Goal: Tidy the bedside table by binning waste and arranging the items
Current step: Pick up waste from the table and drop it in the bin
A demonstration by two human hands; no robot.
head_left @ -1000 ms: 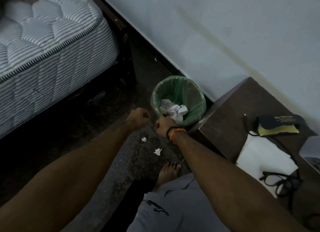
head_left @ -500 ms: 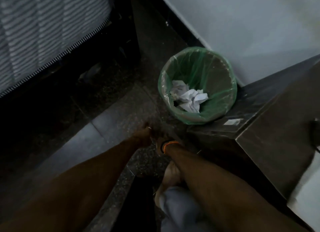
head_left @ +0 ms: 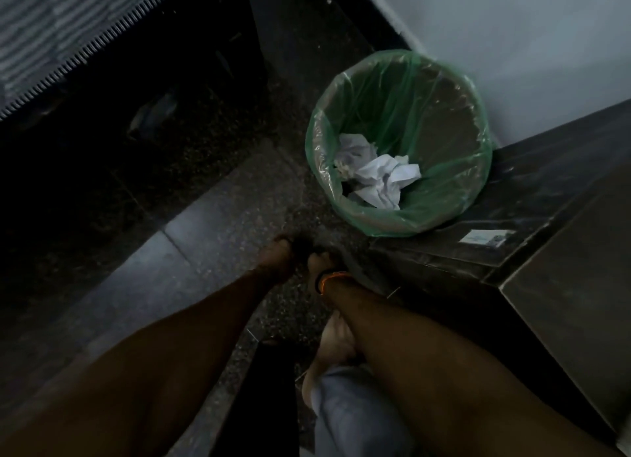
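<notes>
Fingers of both hands reach the dim floor, grip unclear, near one bin [head_left: 474,169] holding two paper wads [head_left: 375,176].

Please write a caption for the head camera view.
Both hands reach down to the floor beside a green-lined bin holding crumpled paper.

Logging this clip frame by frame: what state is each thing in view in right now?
Bin: upright on the floor, lined with a green bag, uncovered.
Crumpled paper: lying inside the bin.
Left hand: down at the floor, too dark to tell whether it holds anything.
Right hand: down at the floor beside the left, grip unclear.
Bedside table: only its corner shows.
</notes>
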